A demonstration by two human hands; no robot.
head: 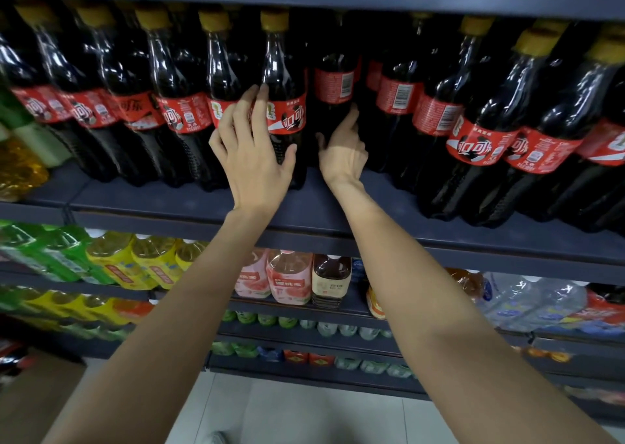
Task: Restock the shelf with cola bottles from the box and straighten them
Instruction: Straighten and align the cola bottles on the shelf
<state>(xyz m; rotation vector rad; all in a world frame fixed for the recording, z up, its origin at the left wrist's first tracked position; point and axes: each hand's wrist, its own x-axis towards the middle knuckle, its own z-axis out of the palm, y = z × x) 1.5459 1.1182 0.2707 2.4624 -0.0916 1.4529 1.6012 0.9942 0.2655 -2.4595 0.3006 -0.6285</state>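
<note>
Both arms reach up to a dark shelf [304,203] lined with yellow-capped cola bottles. The left hand [252,152] wraps one front bottle [284,105] at its red label. The right hand [343,149] touches a bottle set further back [334,81], barcode facing out. Other drinks fill the lower shelves.

Cola bottles [284,105]: dark liquid, yellow caps, red labels w/ white script; shelf [304,220] dark grey.

A dark grey metal shelf board [189,203] spanning the frame's middle carries a row of upright dark plastic cola bottles with red labels and yellow caps [176,105], with yellowish bottles [17,169] at far left.
</note>
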